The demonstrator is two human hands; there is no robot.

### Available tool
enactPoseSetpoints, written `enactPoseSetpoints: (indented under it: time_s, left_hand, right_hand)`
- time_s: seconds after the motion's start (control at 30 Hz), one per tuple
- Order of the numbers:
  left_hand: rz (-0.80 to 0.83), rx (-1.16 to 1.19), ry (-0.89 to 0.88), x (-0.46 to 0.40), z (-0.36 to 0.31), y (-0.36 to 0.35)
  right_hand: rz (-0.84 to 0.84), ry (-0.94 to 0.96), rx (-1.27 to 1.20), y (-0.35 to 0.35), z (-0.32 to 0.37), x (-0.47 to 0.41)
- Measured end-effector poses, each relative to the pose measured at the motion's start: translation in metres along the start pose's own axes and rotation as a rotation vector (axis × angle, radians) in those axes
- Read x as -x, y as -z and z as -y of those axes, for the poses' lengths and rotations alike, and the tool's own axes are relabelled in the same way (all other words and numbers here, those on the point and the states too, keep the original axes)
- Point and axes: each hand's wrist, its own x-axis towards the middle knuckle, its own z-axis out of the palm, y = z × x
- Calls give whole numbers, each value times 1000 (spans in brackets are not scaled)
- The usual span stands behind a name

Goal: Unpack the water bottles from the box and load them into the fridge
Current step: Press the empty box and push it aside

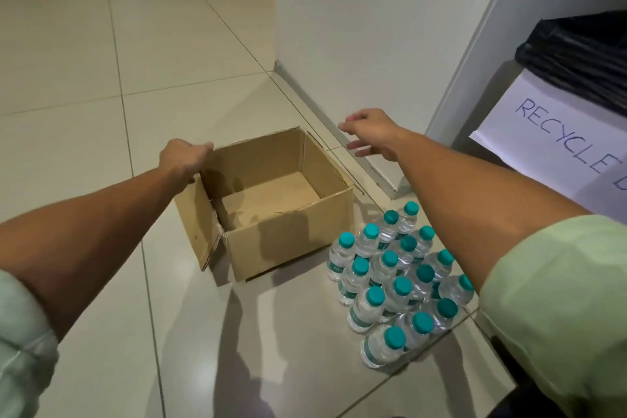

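Observation:
An open cardboard box (271, 241) stands on the tiled floor, with nothing inside it. My left hand (185, 159) grips the box's far left corner at the rim. My right hand (369, 132) hovers with fingers spread and relaxed, beyond the box's right side, near the white wall base; it holds nothing. Several small clear water bottles with teal caps (397, 282) stand clustered upright on the floor just right of the box, under my right forearm.
A white panel (356, 27) rises behind the box, with a metal strip (339, 136) along its base. At the right is a bin with a black bag (583, 54) and a paper sign reading "RECYCLE" (559, 136). Tiled floor (84, 95) stretches left and back.

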Motion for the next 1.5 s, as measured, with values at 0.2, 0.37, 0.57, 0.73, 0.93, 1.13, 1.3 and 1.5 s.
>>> enactPoseSetpoints:
  time_s: [0.2,0.37,0.57,0.73,0.93,1.13,1.3,1.5]
  left_hand:
    - [156,-65,167,-2,30,4]
    - [138,-123,290,-4,49,-3]
    - [50,-102,436,-2,69,-14]
    - [170,-88,552,-1,80,-18]
    - [122,-2,493,-6,82,-29]
    - [24,-267,-75,-10,67,-46]
    - [59,-709,-301,-13,69,-52]
    - [45,-1002,-484,-21,77,-53]
  right_hand:
    - [-8,-140,-102,18,-24,-15]
    - [-43,-399,-215,5,-62,-26]
    - [-61,-513,-177,-14,-74,-35]
    - [-32,-580,-113,-26,-88,-38]
    - [33,-586,-155,-27,-99,-41]
    - [140,-297,275,-40,-108,-42]
    - [152,137,758,-67,-97,-47]
    - [81,286,1018,-108,-93,-54]
